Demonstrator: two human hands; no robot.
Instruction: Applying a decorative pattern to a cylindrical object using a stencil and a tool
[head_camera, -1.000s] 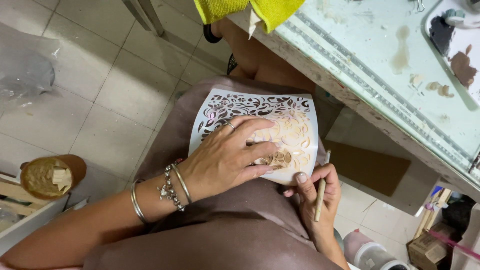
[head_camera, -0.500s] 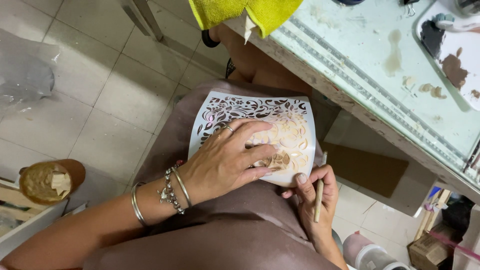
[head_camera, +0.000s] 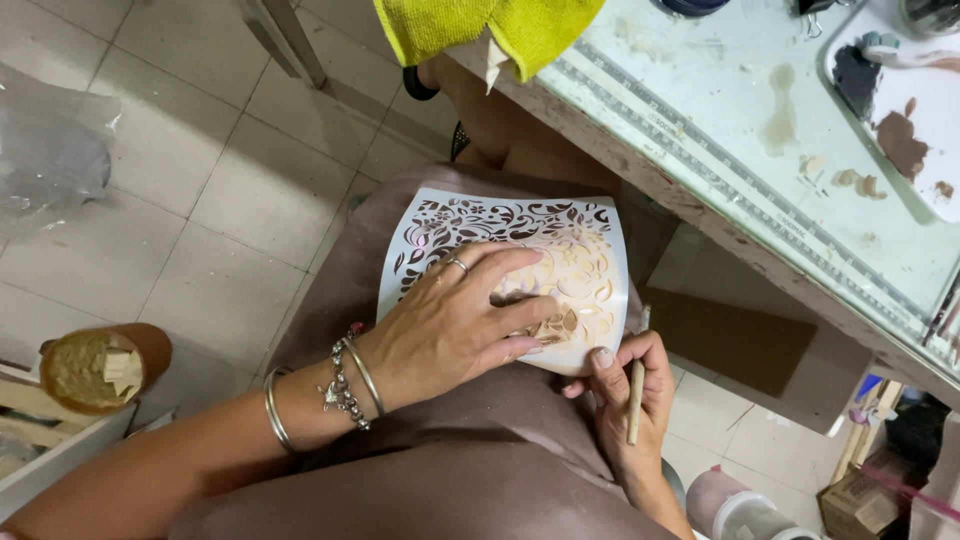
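Observation:
A white cut-out stencil (head_camera: 470, 225) with a leafy pattern lies on a large brown rounded object (head_camera: 480, 440) resting on my lap. My left hand (head_camera: 450, 320), with a ring and bracelets at the wrist, presses flat on the stencil, fingers spread over its beige-smeared part. My right hand (head_camera: 630, 395) sits at the stencil's lower right edge, holding a thin wooden stick (head_camera: 636, 395) between its fingers, thumb touching the stencil's rim.
A glass-topped table (head_camera: 720, 130) with paste smears stands on the right, a yellow cloth (head_camera: 480, 25) hanging off its edge. A white palette tray (head_camera: 930, 130) holds brown paste. A brown pot (head_camera: 100, 365) of beige paste sits at left. Tiled floor (head_camera: 200, 200) lies beyond.
My left hand stays pressed on the stencil with only a slight shift. The right hand has kept the stick at the stencil's lower edge.

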